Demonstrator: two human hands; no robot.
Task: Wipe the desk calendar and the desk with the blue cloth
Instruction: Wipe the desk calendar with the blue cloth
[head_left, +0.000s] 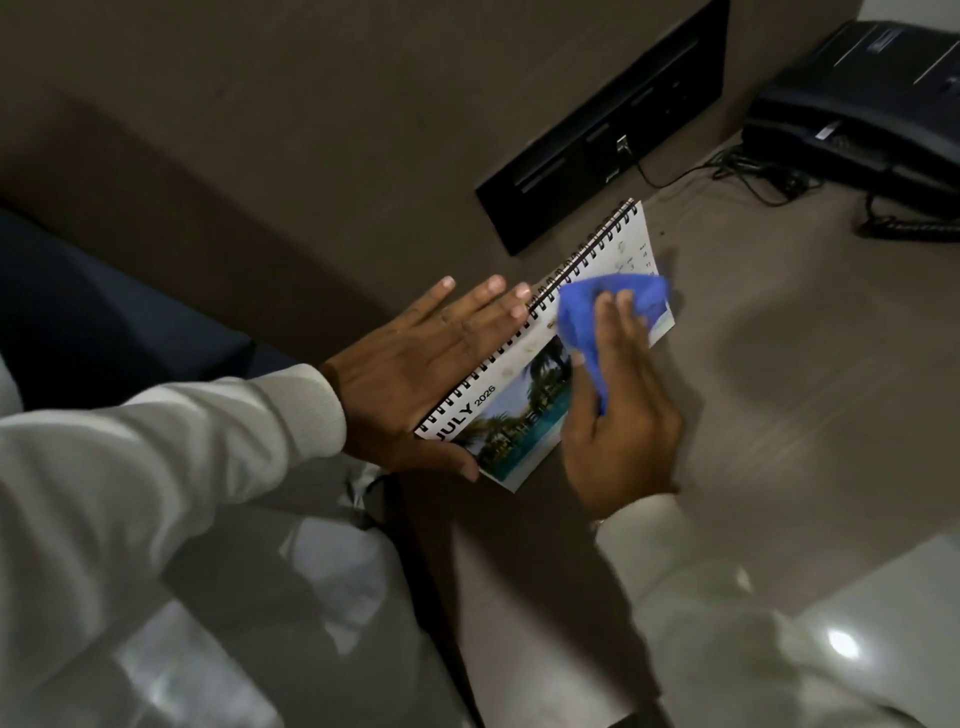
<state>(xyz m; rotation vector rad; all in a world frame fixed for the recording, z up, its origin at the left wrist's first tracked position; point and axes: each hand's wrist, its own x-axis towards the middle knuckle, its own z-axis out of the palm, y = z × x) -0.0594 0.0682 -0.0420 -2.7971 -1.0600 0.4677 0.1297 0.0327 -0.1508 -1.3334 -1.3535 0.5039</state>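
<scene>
A spiral-bound desk calendar (511, 402) showing "JULY 2026" and a palm-tree pool photo stands near the left edge of the grey desk (769, 374). My left hand (415, 374) holds it from behind, fingers spread flat along the spiral side and thumb under its lower corner. In my right hand (618, 415) is a crumpled blue cloth (597, 312), pressed against the calendar's front page near its upper half. A few small brownish spots show on the white strip below the spiral.
A black panel with sockets (602, 135) is set into the wall behind the calendar. A dark desk telephone (862, 109) with coiled cord and cables sits at the far right of the desk. Below left lies a dark seat (104, 322).
</scene>
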